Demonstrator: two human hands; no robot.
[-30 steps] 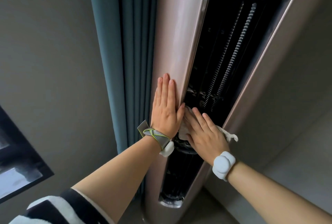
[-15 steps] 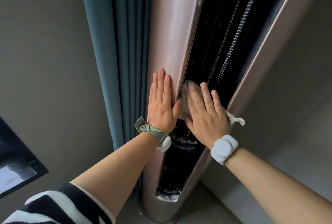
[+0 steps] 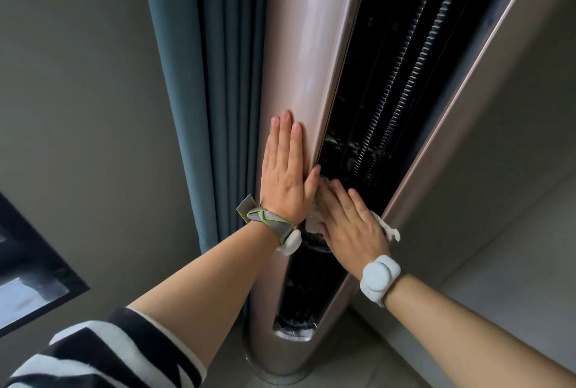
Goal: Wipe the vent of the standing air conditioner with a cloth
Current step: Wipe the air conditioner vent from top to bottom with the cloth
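Note:
A tall pink standing air conditioner point(image 3: 307, 45) rises in front of me, with a long dark open vent point(image 3: 367, 113) running down its front. My left hand point(image 3: 286, 175) lies flat on the pink casing just left of the vent, fingers together and straight. My right hand point(image 3: 349, 219) presses a white cloth point(image 3: 314, 216) against the lower part of the vent. Most of the cloth is hidden under the palm; a corner sticks out by the right vent edge.
A teal curtain point(image 3: 199, 91) hangs directly left of the unit. Grey walls point(image 3: 78, 91) stand on both sides, and a dark framed window point(image 3: 28, 263) shows at lower left. Two ribbed rods point(image 3: 405, 82) run lengthwise inside the vent. The floor point(image 3: 358, 366) is pale tile.
My right hand slid the cloth up the vent, then back down to the lower part. My left hand stayed flat on the casing.

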